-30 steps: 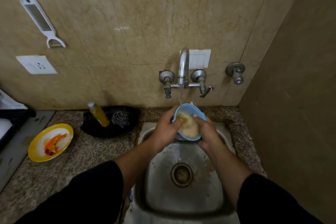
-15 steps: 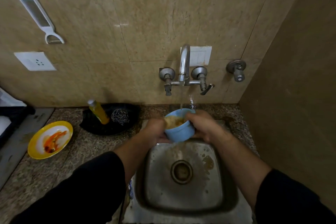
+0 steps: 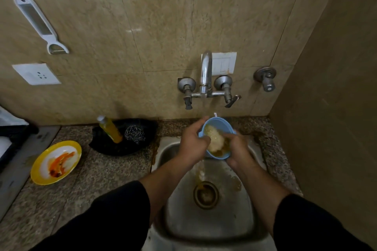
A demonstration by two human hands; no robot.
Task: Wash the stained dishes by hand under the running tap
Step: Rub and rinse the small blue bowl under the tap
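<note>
1. Beige tiled wall (image 3: 163, 16), speckled granite counter (image 3: 102, 169), steel sink (image 3: 224, 220) set into it.
2. Left hand (image 3: 192, 142) grips the blue bowl (image 3: 219, 124) at its left rim, thumb over the edge. Right hand (image 3: 237, 149) is curled around the right and lower side. Can't tell if its fingertips reach inside.
3. The bowl is held in the air over the back of the sink, just below the tap (image 3: 206, 71), and touches nothing but the hands.
4. Change: half a second ago the bowl sat nearly upright, taking the stream. Now it is tipped mouth-forward and yellowish water runs off its lower rim toward the drain (image 3: 206, 194).
5. Foamy residue (image 3: 215, 140) clings inside, with a yellow pool at the low edge. My read: this is a fill-and-dump rinse and the bowl is not clean yet, so it likely needs more rubbing and another fill.
6. The sink floor shows brown splatter around the drain.
7. The yellow plate (image 3: 40, 178) sits well to the left on the counter, orange sauce on it, untouched. It looks next in the queue, so the task is well short of done.
8. A soap bottle (image 3: 110, 129) and steel scourer (image 3: 134, 131) sit in a black dish (image 3: 122, 144) between plate and sink, neither in use.
</note>
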